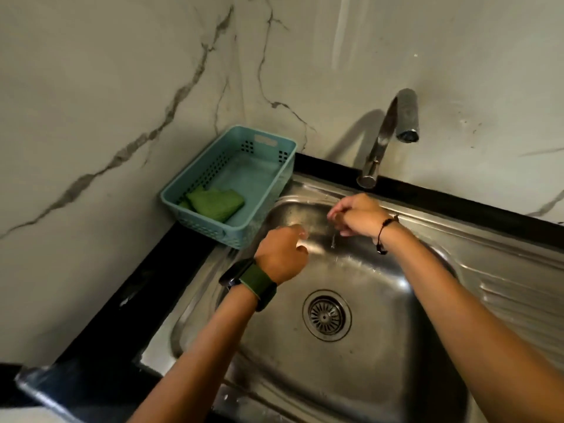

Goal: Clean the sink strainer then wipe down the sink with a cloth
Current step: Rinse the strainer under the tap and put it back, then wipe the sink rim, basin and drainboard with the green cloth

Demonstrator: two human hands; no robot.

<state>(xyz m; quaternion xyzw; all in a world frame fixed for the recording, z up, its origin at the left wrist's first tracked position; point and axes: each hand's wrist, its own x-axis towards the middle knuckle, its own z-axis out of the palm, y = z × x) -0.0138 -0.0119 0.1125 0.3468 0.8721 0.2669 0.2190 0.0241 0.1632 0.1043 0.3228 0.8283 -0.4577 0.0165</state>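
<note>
Two bare hands reach over the steel sink (360, 370), which serves as the landmark for everything else. The left hand (282, 253) hovers above the sink's back-left part, fingers curled loosely inward with nothing visible in them; a dark watch with a green strap (248, 282) sits on that wrist. The right hand (355, 215) is held over the sink's back wall, fingers pinched together and closed, and a little water (333, 241) drips from it into the basin. Whether it holds anything small I cannot tell. A dark beaded cord (385, 232) circles the right wrist.

The sink strainer (327, 315) sits in the drain at the middle of the sink floor, round, metal and slotted, well apart from both hands.

Behind the sink, a curved chrome tap (389, 132) rises from the back rim and arches forward above the right hand. At the sink's back-left corner, a light blue plastic basket (268, 141) stands on the black table (128, 288), touching the marble wall. A folded green cloth (215, 203) lies in the basket's near-left corner. To the right of the basin runs the ribbed draining board (518, 300).
</note>
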